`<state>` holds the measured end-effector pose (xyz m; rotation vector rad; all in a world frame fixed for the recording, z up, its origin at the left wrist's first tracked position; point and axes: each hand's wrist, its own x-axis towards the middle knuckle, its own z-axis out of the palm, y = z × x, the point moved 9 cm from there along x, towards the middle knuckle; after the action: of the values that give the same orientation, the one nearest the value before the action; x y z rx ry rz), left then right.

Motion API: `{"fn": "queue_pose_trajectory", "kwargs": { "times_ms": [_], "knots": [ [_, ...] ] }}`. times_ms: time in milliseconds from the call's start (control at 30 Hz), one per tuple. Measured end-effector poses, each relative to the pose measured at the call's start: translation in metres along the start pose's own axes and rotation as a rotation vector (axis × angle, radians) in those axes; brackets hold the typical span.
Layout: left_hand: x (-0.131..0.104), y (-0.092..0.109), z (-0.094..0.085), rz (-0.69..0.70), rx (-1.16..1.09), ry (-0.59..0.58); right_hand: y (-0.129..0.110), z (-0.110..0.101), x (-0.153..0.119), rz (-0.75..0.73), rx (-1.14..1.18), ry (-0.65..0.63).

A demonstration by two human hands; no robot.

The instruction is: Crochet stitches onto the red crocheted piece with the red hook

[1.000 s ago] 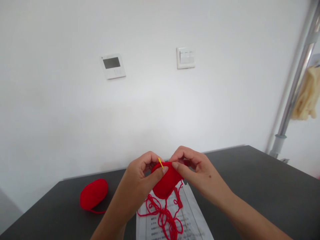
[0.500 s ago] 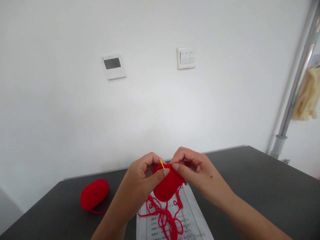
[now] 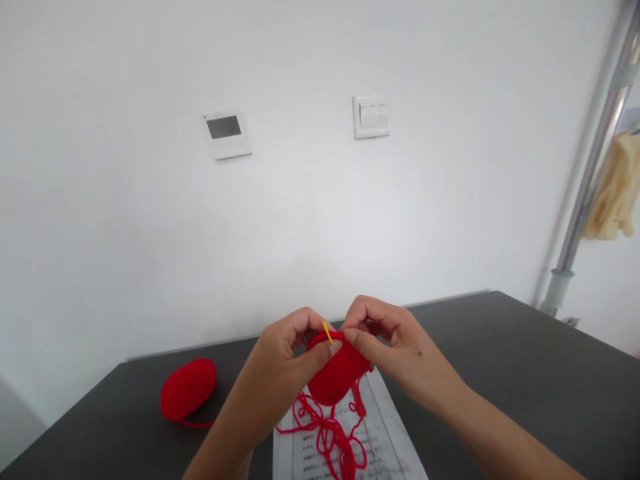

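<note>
Between both hands hangs a small red knitted or crocheted piece [image 3: 334, 373], held above the table. My left hand [image 3: 295, 347] pinches its upper left edge, thumb in front and fingers behind. A thin yellow stick-like piece [image 3: 327, 332] stands up at that edge by the left thumb; whether it is a needle or a marker I cannot tell. My right hand [image 3: 385, 333] grips the top right edge between thumb and index finger. Loose red yarn [image 3: 340, 437] lies tangled below on a printed paper sheet [image 3: 390, 433]. The back of the piece is hidden.
A ball of red yarn [image 3: 189, 390] sits at the left on the dark table [image 3: 525, 380]. A thin metallic hook or needle [image 3: 371, 443] lies on the paper. Behind the table rises a white wall; a metal pole [image 3: 590, 180] stands at the right.
The red piece and both hands have shifted very slightly down and the yellow piece a little right. Both hands keep their grip.
</note>
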<state>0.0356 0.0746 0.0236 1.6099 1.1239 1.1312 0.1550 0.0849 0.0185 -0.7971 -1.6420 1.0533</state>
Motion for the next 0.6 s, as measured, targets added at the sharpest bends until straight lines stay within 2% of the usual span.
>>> {"fn": "queue_pose_trajectory", "kwargs": {
  "times_ms": [167, 467, 600],
  "knots": [
    [-0.0002, -0.0013, -0.0004, -0.007, -0.026, 0.014, 0.0018, 0.0, 0.0, 0.012, 0.016, -0.002],
    [-0.0014, 0.0039, -0.0042, 0.025, 0.083, 0.045, 0.0007, 0.0, -0.0001, 0.018, -0.016, -0.002],
    [0.0007, 0.0001, -0.0018, 0.008, 0.078, -0.004, 0.0036, 0.0002, 0.0007, 0.02, -0.009, 0.001]
  ]
}}
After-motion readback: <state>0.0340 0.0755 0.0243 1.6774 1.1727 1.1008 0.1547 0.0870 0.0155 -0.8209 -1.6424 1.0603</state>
